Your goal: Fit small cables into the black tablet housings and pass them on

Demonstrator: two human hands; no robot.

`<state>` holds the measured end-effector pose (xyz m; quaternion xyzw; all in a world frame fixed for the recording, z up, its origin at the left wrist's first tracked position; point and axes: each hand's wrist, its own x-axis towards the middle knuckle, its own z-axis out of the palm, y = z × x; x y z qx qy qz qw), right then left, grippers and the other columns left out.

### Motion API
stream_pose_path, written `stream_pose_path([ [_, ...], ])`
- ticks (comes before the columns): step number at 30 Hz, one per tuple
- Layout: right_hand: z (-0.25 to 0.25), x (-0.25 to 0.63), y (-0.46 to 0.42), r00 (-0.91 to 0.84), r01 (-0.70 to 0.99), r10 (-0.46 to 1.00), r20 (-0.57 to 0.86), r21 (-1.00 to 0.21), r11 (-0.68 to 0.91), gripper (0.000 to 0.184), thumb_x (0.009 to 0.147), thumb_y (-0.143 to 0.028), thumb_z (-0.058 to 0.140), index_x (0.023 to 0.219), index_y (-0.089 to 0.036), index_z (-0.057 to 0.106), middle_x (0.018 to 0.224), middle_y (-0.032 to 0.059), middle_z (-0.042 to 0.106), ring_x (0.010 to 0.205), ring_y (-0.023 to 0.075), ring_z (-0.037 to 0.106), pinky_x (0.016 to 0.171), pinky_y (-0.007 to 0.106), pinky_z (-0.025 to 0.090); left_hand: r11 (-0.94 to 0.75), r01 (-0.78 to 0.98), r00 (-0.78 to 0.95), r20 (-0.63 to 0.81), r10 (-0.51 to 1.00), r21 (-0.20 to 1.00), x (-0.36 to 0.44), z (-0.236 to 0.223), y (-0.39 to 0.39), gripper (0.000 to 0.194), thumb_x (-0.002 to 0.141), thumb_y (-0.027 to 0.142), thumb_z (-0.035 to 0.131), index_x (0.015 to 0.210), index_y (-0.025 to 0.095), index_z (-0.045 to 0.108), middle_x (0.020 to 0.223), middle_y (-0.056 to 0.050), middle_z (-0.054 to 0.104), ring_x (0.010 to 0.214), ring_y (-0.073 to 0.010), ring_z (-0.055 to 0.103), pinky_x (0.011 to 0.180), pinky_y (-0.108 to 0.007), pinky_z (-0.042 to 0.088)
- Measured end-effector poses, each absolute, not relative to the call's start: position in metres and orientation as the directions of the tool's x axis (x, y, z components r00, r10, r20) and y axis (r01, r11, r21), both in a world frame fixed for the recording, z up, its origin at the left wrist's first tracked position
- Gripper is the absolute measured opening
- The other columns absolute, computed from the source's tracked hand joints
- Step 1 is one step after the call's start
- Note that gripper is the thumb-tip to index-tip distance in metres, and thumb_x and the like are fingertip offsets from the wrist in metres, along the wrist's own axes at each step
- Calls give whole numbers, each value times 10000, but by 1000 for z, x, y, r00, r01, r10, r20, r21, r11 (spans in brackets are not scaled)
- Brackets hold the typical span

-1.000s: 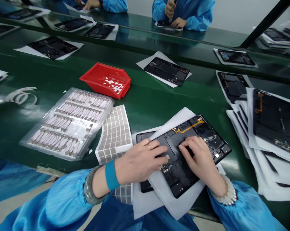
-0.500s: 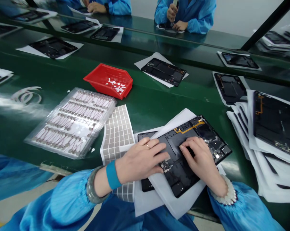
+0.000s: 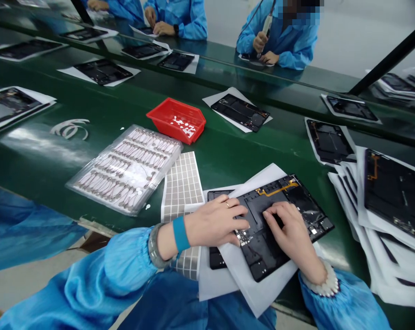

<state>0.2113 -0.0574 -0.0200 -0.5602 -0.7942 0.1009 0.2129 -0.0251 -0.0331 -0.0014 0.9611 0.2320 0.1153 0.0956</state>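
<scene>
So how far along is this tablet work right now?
Done, it seems: open tablets lie on paper farther along the belt. In hand: both hands, left and right, press flat on one open tablet on paper. Left: a stack waits at the right, and the grid sheet looks mostly full.

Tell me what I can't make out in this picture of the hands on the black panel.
Head view:
- Whatever lies under the right hand fingertips on the black panel: hidden by the fingers.
- Second panel beneath: mostly covered by white paper and the left hand.
- Pieces in the red bin: too small.
</scene>
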Motion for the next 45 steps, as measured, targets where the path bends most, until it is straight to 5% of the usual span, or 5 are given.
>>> stream_pose_path([
  [11,-19,212,-57,-302,846,926,225,-386,369,197,929,-324,467,791,-206,542,828,48,580,788,199,524,752,354,390,-826,399,867,128,481,398,-22,6,-26,371,767,457,715,990,192,581,1018,-25,621,1001,-213,506,824,-320,323],
  [20,-28,219,-56,-342,814,900,270,-394,427,237,931,-371,456,797,-204,556,831,58,606,797,212,555,763,370,412,-880,409,879,156,451,241,-16,7,-34,307,805,477,664,888,185,615,922,-17,617,904,-209,535,732,-330,361],
  [25,-57,243,-46,-380,784,868,318,-386,485,357,888,-539,457,821,-222,608,850,76,647,814,244,602,771,402,438,-815,564,753,321,574,136,-47,42,-72,210,968,229,411,1067,133,569,1032,-65,602,949,-175,528,799,-295,406],
  [32,-71,255,-42,-336,812,907,256,-408,416,465,823,-658,459,797,-234,647,879,91,676,828,277,633,781,443,482,-327,919,271,249,930,220,-179,46,-57,233,946,142,396,972,134,627,929,-82,624,869,-192,583,794,-317,445],
  [45,21,195,-36,-489,722,825,283,-399,565,282,858,-506,511,846,-253,634,965,72,666,880,239,646,745,346,537,-387,830,283,294,913,403,-217,36,-25,149,848,139,552,730,146,643,752,-40,634,703,-149,595,697,-252,450],
])
